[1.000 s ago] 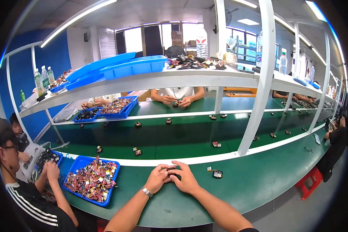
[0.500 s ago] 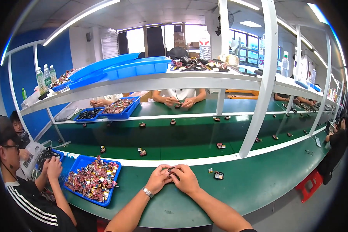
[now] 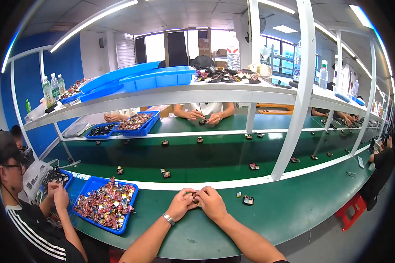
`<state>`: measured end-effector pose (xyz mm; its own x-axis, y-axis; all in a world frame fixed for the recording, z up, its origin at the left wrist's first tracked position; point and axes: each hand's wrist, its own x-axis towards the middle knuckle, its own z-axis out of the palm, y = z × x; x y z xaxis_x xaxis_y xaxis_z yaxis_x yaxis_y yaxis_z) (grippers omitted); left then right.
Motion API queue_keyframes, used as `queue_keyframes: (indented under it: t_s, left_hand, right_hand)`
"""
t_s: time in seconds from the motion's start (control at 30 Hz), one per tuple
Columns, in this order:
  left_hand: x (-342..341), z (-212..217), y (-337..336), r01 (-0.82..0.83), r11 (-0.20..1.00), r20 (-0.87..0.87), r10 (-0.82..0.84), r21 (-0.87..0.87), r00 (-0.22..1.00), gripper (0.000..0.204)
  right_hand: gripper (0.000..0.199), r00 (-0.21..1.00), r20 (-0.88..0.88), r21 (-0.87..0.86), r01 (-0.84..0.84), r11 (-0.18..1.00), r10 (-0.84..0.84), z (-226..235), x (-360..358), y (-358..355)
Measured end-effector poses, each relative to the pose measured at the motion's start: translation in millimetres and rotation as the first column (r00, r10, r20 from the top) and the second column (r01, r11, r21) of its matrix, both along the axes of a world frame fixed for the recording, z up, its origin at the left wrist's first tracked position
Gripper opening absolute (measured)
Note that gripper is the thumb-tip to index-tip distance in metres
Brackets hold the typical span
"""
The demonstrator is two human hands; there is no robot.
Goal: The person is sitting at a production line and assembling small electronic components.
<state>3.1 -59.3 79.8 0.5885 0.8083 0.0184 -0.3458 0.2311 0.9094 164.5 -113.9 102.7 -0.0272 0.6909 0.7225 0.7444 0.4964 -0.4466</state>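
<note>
Between my left hand (image 3: 182, 207) and my right hand (image 3: 211, 204) is a small dark electronic part (image 3: 195, 200) with a bit of yellow on it. The fingertips of both hands close round it just above the green bench (image 3: 193, 239), and they cover most of it. To the right of my right hand lies a similar dark electronic part (image 3: 248, 200) with a light label. A small pale square piece (image 3: 238, 194) sits beside it.
A blue tray (image 3: 127, 218) heaped with small wired parts stands at left, near a co-worker's hands (image 3: 58, 196). Beyond a white rail, several parts sit along the green belt (image 3: 206, 173). A white post (image 3: 289, 127) and overhead shelf (image 3: 232, 90) rise in front.
The parts on the belt have shifted slightly to the right. My fingers have moved a little round the part, and the co-worker's hands at left have lowered slightly.
</note>
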Motion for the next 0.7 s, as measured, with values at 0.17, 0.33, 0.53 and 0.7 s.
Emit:
queue_keyframes:
  t_s: [0.17,0.33,0.53,0.7]
  left_hand:
    - [1.0,1.1,-0.1,-0.001,1.000,-0.031,0.001,0.000,1.000,0.024]
    - [1.1,6.9,-1.7,-0.027,0.999,-0.039,0.027,-0.017,0.999,0.023]
    - [0.7,5.7,0.3,-0.068,0.997,-0.051,0.066,-0.033,0.997,0.023]
    - [1.6,2.6,0.9,-0.054,0.999,-0.052,0.053,-0.007,0.997,0.021]
  right_hand:
    - [0.015,0.996,0.084,-0.028,0.007,1.000,-0.005,0.2,3.3,2.6]
    - [0.015,0.999,-0.013,-0.059,-0.047,0.997,0.046,2.7,5.3,3.2]
    - [0.014,0.973,-0.164,-0.098,-0.178,0.979,0.161,3.0,10.4,5.3]
    - [0.012,0.973,-0.176,-0.078,-0.166,0.983,0.150,-1.9,12.4,8.6]
